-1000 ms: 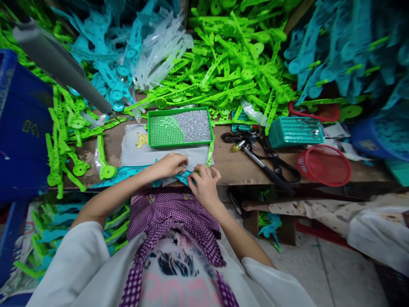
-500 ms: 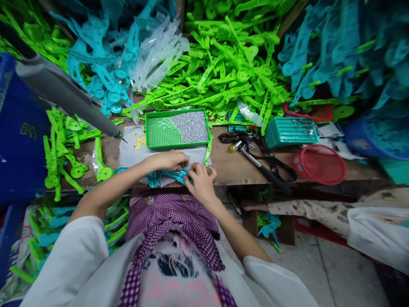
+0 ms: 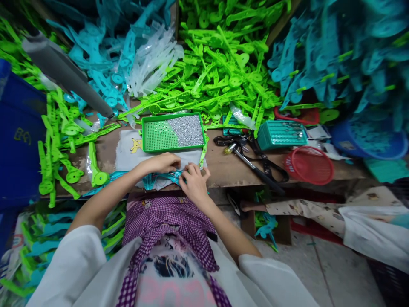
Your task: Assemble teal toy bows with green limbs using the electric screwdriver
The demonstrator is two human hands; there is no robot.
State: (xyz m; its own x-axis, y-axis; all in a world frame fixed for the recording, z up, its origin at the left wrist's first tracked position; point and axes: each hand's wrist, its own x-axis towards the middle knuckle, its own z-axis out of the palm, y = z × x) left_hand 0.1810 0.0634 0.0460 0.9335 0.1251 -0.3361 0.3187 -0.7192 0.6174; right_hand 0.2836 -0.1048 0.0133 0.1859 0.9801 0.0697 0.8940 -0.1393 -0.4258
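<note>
- One deep blue plastic crate (image 3: 19, 136), smooth-walled, stands at the far left edge of the worn brown wooden table (image 3: 223, 164).
- A matte grey cylindrical tube (image 3: 67, 74) slants down over loose bright green plastic strips with round disc ends (image 3: 64, 140), scattered on the tabletop.
- A pale grey cloth printed with a yellow cartoon figure (image 3: 128, 149) lies flat at the table's near edge. On its far end sits a shallow green perforated plastic tray (image 3: 158, 136), its right half covered with tiny glittering silver bits.
- The left hand (image 3: 162, 164) rests on the cloth, fingers curled tight around a flat teal plastic piece (image 3: 153, 182) that lies at the near edge of the table, in front of the tray.
- The right hand (image 3: 193, 185) meets it at the piece's right end, fingertips touching it; I cannot tell whether they pinch it.
- Further right lie long black-handled metal tools (image 3: 255, 164), a ribbed teal rectangular basket (image 3: 281, 134) and a round red mesh basket (image 3: 308, 164).
- Tangled heaps of green parts (image 3: 223, 72) and teal parts (image 3: 335, 55) fill the back.
</note>
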